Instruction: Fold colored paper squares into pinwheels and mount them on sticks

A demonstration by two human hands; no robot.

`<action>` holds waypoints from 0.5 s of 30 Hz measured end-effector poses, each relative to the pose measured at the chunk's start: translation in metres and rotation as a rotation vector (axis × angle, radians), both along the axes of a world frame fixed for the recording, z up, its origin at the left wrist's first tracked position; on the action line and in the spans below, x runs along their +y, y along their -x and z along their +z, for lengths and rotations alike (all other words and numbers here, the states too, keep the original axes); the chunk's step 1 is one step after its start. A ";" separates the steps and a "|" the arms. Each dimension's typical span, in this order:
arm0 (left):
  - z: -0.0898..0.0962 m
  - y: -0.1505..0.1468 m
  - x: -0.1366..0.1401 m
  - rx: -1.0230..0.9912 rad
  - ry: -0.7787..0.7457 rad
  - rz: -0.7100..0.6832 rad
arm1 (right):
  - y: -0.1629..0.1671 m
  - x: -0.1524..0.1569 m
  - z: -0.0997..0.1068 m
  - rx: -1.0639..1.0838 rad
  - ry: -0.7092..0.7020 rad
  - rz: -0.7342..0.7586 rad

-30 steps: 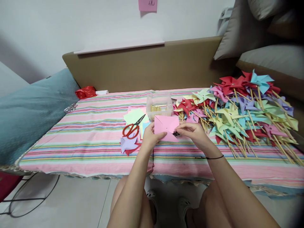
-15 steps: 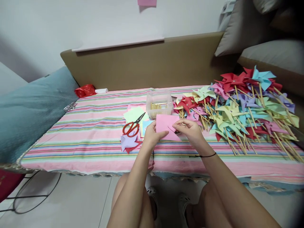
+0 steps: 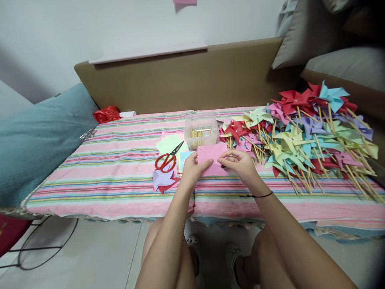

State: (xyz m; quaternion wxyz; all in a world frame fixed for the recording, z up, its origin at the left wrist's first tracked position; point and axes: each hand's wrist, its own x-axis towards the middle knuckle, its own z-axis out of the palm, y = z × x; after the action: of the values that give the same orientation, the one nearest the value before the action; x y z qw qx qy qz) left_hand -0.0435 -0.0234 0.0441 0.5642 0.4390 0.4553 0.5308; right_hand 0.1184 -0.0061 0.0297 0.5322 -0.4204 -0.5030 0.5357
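A pink paper square (image 3: 208,153) with cuts in it is held up between both my hands. My left hand (image 3: 192,166) pinches its left side, the thumb lying across the front. At the right side, the thumb and fingers of my right hand (image 3: 238,163) are closed on the paper near a cut. Just left of my hands, red-handled scissors (image 3: 169,158) lie on a stack of coloured paper sheets (image 3: 168,144). A folded lilac paper pinwheel head (image 3: 162,178) rests in front of them, over a red one. Behind the pink sheet stands a clear plastic box (image 3: 202,132) holding small sticks.
Many finished pinwheels (image 3: 293,140) on sticks are piled to the right. A red plastic bag (image 3: 106,114) and a white item (image 3: 128,114) lie at the back left. Striped cloth (image 3: 105,172) covers the couch seat, with a blue cushion (image 3: 45,132) at the left and a brown backrest (image 3: 168,82) behind.
My right fingers have moved slightly left along the pink paper, toward its middle. A cut near the paper's upper left corner now shows. The left hand keeps its hold.
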 end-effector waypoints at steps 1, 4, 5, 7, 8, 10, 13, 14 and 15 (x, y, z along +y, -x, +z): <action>-0.001 0.000 0.000 0.017 -0.011 0.000 | 0.000 0.000 0.000 -0.002 -0.003 0.003; -0.005 0.001 0.001 0.044 -0.035 0.008 | 0.000 0.000 0.000 -0.010 -0.012 0.014; -0.006 0.001 0.002 0.044 -0.038 0.017 | 0.000 0.000 0.000 -0.013 -0.008 0.017; -0.007 0.001 0.002 0.043 -0.037 0.045 | 0.000 0.000 0.001 -0.015 -0.001 0.016; -0.007 0.001 0.003 0.041 -0.033 0.060 | 0.000 0.000 0.001 -0.014 -0.002 0.013; -0.006 0.001 0.003 0.030 -0.011 0.080 | 0.001 0.000 0.002 -0.010 -0.013 0.009; -0.003 -0.001 0.002 0.002 0.032 0.103 | 0.002 -0.002 0.005 -0.005 -0.007 0.013; -0.002 -0.001 0.002 -0.013 0.039 0.114 | 0.002 -0.002 0.006 0.004 0.000 0.008; -0.001 -0.002 0.002 -0.031 0.041 0.129 | 0.002 -0.002 0.007 0.020 0.006 -0.004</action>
State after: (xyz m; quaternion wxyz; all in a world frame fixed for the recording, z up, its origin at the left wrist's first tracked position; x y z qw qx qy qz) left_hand -0.0417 -0.0215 0.0427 0.5446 0.3888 0.4849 0.5632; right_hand 0.1159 -0.0085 0.0365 0.5369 -0.4177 -0.4953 0.5403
